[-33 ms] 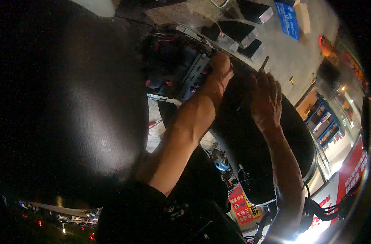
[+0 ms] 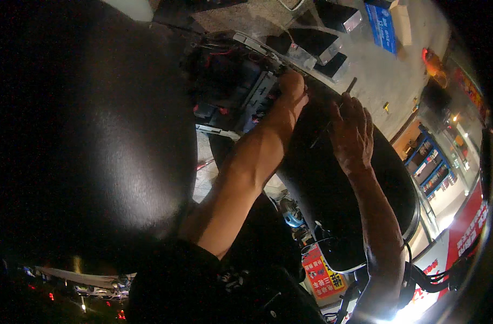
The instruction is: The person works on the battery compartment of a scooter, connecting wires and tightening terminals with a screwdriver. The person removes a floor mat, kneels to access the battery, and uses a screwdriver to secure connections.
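My left hand (image 2: 293, 86) is closed at the right rim of an open compartment (image 2: 265, 86) holding dark blocks and red wires. Its fingers curl out of sight, so whatever they grip is hidden. Over a smooth black panel (image 2: 387, 183), my right hand (image 2: 351, 135) is closed around a thin dark rod-shaped tool (image 2: 351, 85). One thicker end of the tool sticks out beyond the fingers; a slim shaft shows on the other side, pointing down-left.
A large black grained surface (image 2: 138, 178) fills the left. Beyond the compartment, dark boxes (image 2: 333, 65), a blue carton (image 2: 381, 27) and a small yellow item (image 2: 387, 107) lie on the floor. Blue shelving (image 2: 433, 164) stands at right, with a red-and-yellow sign (image 2: 322, 275) below.
My right hand and the tool have shifted very slightly left, and the slim shaft's end sits a little farther left. My left hand stays almost where it was.
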The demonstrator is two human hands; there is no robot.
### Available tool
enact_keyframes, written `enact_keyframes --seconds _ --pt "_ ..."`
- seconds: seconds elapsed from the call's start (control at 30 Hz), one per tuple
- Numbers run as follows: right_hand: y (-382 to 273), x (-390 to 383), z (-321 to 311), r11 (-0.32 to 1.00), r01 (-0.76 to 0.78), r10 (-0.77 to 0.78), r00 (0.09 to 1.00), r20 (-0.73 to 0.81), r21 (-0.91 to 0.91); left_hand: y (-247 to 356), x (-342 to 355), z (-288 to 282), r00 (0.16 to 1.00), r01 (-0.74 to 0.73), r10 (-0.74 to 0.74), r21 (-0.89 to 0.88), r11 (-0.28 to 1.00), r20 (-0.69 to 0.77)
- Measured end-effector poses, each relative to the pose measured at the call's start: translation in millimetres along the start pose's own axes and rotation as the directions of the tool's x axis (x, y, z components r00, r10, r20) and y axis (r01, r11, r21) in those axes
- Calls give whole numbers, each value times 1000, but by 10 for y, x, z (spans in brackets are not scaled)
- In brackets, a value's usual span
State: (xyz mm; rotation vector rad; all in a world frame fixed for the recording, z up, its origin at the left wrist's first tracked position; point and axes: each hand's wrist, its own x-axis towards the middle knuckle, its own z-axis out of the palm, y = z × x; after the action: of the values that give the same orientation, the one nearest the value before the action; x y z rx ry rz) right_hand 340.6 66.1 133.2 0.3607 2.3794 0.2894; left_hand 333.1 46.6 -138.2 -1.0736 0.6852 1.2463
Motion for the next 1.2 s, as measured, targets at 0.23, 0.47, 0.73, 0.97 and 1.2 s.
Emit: enact_keyframes --seconds 0.23,0.47,0.73,0.97,1.2 --pt "-102 98 224 550 -362 315 924 214 753 13 -160 -12 1000 -19 20 85 996 -3" --pt "37 -77 138 925 -197 283 928 -241 326 -32 -90 -3 999 -41 46 218 975 -16" --pt "33 129 -44 925 10 81 971 -223 379 94 108 32 975 -187 216 729 658 54" --pt "-19 142 304 195 -755 611 593 525 626 -36 98 -5 930 -208 271 964 -168 248" --pt "-62 37 74 900 42 107 944 -313 434 -25 122 15 921 -203 212 866 -456 328"
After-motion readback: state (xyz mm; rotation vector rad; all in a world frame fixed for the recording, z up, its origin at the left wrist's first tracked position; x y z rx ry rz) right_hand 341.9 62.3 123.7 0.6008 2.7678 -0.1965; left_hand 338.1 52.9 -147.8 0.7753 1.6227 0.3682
